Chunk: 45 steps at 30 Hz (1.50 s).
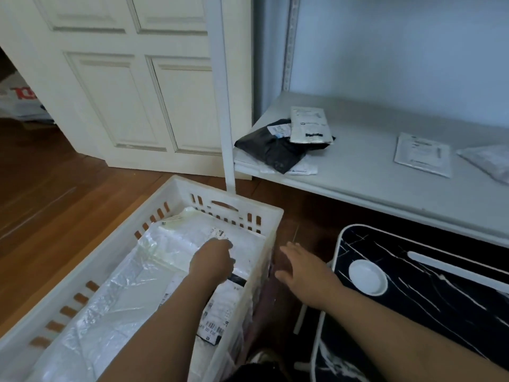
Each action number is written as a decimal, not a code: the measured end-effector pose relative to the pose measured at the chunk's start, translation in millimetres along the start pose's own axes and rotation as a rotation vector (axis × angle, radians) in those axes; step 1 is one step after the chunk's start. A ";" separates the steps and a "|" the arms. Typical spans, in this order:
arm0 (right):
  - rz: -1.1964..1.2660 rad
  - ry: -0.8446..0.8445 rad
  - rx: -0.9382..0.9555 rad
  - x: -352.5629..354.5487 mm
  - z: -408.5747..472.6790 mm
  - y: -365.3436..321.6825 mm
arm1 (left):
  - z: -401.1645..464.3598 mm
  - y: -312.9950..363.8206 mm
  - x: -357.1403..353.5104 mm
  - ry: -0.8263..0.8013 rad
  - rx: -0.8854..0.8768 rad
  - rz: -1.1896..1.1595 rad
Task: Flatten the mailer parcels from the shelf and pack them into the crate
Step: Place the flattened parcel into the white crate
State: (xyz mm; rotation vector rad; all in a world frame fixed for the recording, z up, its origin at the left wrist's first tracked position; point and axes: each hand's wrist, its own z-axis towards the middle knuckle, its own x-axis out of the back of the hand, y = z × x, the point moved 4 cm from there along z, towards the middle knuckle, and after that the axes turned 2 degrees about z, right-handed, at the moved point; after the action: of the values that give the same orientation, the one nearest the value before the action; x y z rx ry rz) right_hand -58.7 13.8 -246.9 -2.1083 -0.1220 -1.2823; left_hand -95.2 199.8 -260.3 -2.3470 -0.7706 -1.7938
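1. The white slotted crate (154, 216) stands on the wooden floor (55, 194), just in front of the white shelf (371, 175) and its upright post (224, 106).
2. Inside the crate lie flattened white and clear plastic mailers (170, 244), stacked across the bottom; one with printed labels and barcodes (217, 321) lies against the crate's right wall.
3. The left hand (212, 261) reaches down into the crate and rests on the top mailers, knuckles up and fingers curled under; whether it pinches a mailer or only presses on it, I cannot tell.
4. The right hand (300, 271) hovers just outside the crate's right wall, above the floor, fingers straight and spread, holding nothing.
5. On the shelf behind the crate, a black mailer (272, 150) lies near the post, with a silvery-white mailer (309, 125) lying partly on it and another white one (301, 168) sticking out from under it.
6. Further right along the shelf, well apart from that pile, lie a flat white labelled mailer (422, 154) and a greyish padded one (487, 161) at the picture's edge.
7. To the right of the crate stands a black marble-patterned folding tray (440, 285) with a round white recess (367, 277).
8. A white panelled door (124, 78) stands behind the crate.
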 end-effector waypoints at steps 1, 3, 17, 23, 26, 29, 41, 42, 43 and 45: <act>-0.007 0.007 -0.026 7.8 -5.0 9.9 | 0.6 18.3 12.3 0.033 -0.037 -0.011; -0.034 0.045 -0.065 28.1 -16.2 30.3 | 0.4 59.8 34.1 0.090 -0.129 -0.023; -0.131 0.433 -0.491 188.4 -140.1 232.9 | -5.6 350.6 42.3 0.109 -0.694 0.023; -0.211 0.452 -0.575 218.3 -143.6 294.1 | 12.5 416.2 8.4 0.013 -0.742 0.098; -0.270 0.470 -0.538 235.0 -123.0 314.6 | 29.7 434.4 -6.2 -0.032 -0.729 0.152; -0.326 0.531 -0.493 260.0 -96.9 330.6 | 51.0 448.9 -9.8 -0.002 -0.691 0.168; -0.188 0.588 -0.633 312.8 -15.9 417.2 | 77.2 466.1 -26.4 0.243 -0.768 0.317; -0.159 0.565 -0.635 314.1 -11.0 421.5 | 78.2 466.5 -25.9 0.260 -0.774 0.309; -0.140 0.535 -0.630 314.3 -5.8 424.6 | 79.1 467.0 -26.0 0.275 -0.779 0.308; -0.107 0.499 -0.616 312.9 -0.4 427.0 | 79.3 469.2 -26.6 0.293 -0.773 0.332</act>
State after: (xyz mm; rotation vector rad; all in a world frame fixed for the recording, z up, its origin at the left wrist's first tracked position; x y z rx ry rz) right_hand 272.1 -396.5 -197.0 -2.1939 0.4329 -2.0692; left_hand 175.8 -187.8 -202.3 -2.2679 0.4131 -2.4664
